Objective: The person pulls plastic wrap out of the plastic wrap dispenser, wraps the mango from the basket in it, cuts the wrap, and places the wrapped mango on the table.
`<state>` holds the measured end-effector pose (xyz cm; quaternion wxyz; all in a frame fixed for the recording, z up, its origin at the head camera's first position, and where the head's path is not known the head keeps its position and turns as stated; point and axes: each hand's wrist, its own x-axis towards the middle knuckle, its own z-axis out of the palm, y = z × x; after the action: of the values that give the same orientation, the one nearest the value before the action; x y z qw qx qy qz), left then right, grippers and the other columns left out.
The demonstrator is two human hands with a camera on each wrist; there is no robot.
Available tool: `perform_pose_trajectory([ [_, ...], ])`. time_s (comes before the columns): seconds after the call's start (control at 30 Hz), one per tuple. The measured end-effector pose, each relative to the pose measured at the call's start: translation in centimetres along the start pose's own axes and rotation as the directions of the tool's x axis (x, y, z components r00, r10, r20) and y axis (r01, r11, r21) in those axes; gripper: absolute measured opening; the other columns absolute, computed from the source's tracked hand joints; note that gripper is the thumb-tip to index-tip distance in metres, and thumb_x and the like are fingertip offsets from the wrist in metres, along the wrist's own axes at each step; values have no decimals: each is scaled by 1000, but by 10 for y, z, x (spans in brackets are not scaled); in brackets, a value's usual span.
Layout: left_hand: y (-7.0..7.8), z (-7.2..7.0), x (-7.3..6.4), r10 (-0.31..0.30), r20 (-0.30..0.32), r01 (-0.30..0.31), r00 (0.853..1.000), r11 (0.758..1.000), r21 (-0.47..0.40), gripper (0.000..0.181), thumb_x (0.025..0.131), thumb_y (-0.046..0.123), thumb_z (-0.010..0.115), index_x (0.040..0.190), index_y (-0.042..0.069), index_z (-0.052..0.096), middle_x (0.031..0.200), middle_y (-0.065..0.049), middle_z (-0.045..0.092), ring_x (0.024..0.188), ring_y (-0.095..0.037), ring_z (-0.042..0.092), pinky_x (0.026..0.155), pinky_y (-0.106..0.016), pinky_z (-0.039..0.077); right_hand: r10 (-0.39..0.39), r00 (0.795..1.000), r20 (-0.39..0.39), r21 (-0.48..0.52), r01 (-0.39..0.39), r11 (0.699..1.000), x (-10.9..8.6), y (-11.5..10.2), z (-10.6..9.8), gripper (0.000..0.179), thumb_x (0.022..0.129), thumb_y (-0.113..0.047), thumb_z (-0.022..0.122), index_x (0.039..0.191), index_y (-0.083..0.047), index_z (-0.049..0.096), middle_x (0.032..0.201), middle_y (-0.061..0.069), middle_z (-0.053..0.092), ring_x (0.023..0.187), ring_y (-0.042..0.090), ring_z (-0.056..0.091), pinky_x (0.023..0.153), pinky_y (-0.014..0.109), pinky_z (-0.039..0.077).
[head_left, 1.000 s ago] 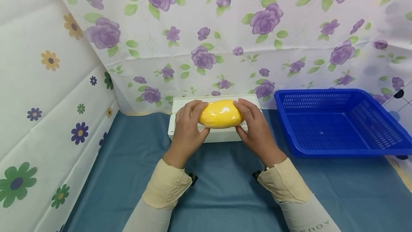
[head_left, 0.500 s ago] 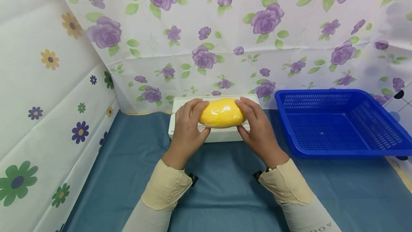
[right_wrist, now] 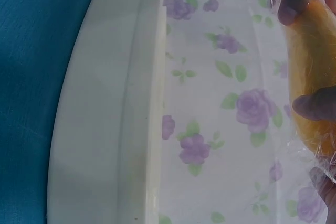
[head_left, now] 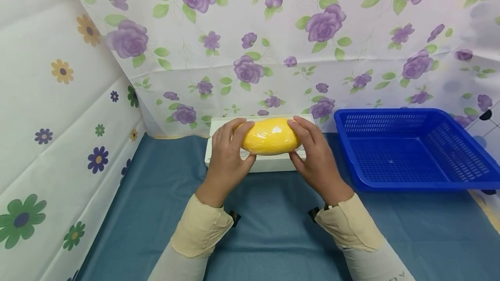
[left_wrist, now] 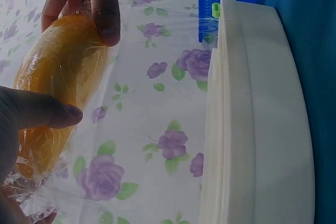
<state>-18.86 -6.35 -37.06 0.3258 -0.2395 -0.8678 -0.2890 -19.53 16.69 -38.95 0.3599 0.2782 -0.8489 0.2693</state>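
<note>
A smooth yellow oblong thing (head_left: 270,138), mango-like in shape, is wrapped in shiny clear plastic film. My left hand (head_left: 225,157) grips its left end and my right hand (head_left: 319,161) its right end, thumbs on the near side and fingers over the far side. Loose crinkled film bunches at its ends in both wrist views. Just beneath the hands sits a long white cling film dispenser (head_left: 273,166), with a raised flap (head_left: 261,120) along its back. A thin sheet of film (left_wrist: 163,19) spans from the yellow thing towards the dispenser in the left wrist view.
To the right stands a blue perforated plastic basket (head_left: 390,184). A teal cloth (head_left: 269,237) covers the table. Flower-patterned sheeting (head_left: 289,38) hangs behind and along the left side. A small green clip (left_wrist: 216,10) shows at the dispenser's end.
Both hands have lifted the wrapped yellow thing very slightly, and it shows a little larger. The right hand has shifted slightly to the right. The dispenser and basket stay put.
</note>
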Motion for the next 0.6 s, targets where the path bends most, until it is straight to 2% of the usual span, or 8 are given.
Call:
perform_pose_trajectory([
  [0.6,9,-10,1,45,-43,-46,998,999,-27,71,74,3,86,137,12,55,142,-14,49,125,-33,50,112,-57,34,-25,1000,-17,7,25,1000,3,-8,-12,79,80,10,78,149,-13,45,153,16,44,136,32,50,109,47,48],
])
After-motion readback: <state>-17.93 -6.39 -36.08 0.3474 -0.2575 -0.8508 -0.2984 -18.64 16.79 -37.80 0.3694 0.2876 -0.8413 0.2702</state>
